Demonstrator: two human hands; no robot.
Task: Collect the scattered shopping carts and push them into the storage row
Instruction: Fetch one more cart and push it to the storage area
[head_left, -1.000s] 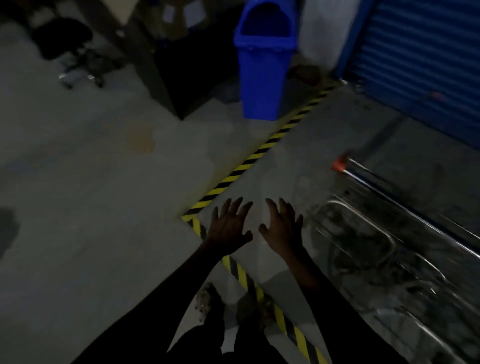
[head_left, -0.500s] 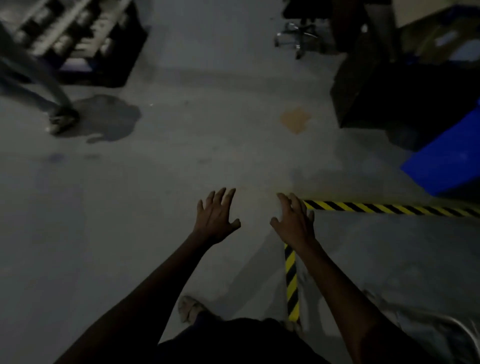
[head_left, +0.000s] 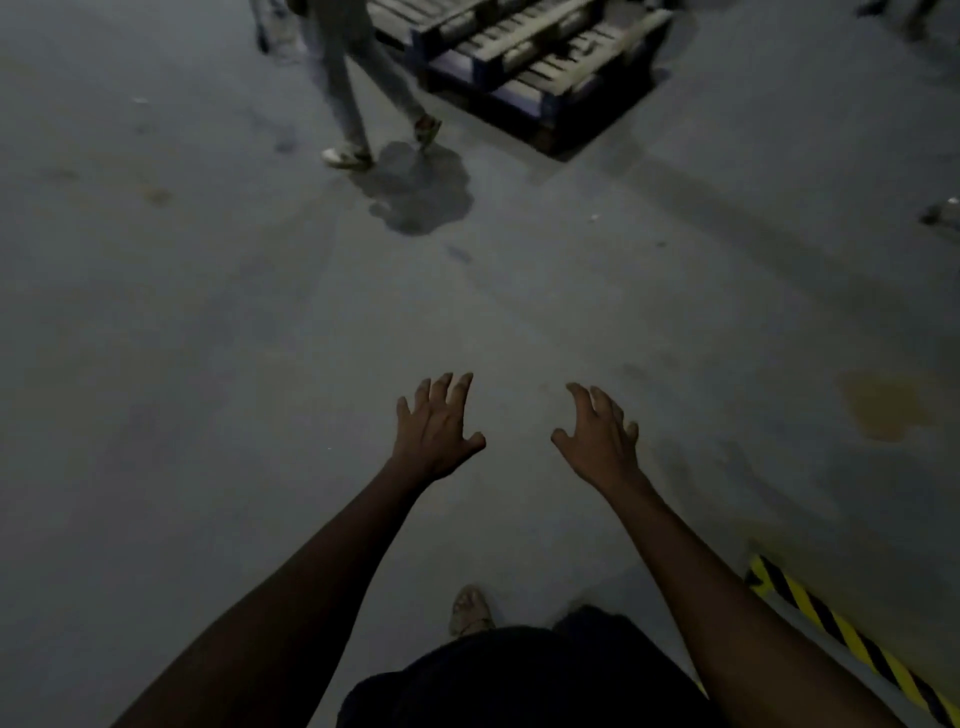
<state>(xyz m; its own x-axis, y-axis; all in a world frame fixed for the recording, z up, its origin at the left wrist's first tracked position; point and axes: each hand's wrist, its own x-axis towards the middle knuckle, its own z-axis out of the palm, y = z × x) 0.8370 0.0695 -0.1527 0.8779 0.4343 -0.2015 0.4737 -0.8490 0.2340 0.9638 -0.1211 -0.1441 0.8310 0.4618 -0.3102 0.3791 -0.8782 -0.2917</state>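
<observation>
Left hand (head_left: 436, 439) and right hand (head_left: 597, 447) empty, fingers spread wide over floor (head_left: 208, 364); ahead: walking person (head_left: 358, 88), stacked pallets (head_left: 524, 62); striped tape (head_left: 841, 634) lower right.

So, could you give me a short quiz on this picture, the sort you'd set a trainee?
1. True or false: the bare left hand and bare right hand are each gripping something.
2. The yellow-and-black striped floor tape lies: A) at the lower right; B) at the upper left; C) between the two hands.
3. What stands on the grey concrete floor at the top, to the right of the legs of another person walking by?

Key
1. False: both hands are spread open and hold nothing.
2. A.
3. Stacked wooden pallets.
</observation>
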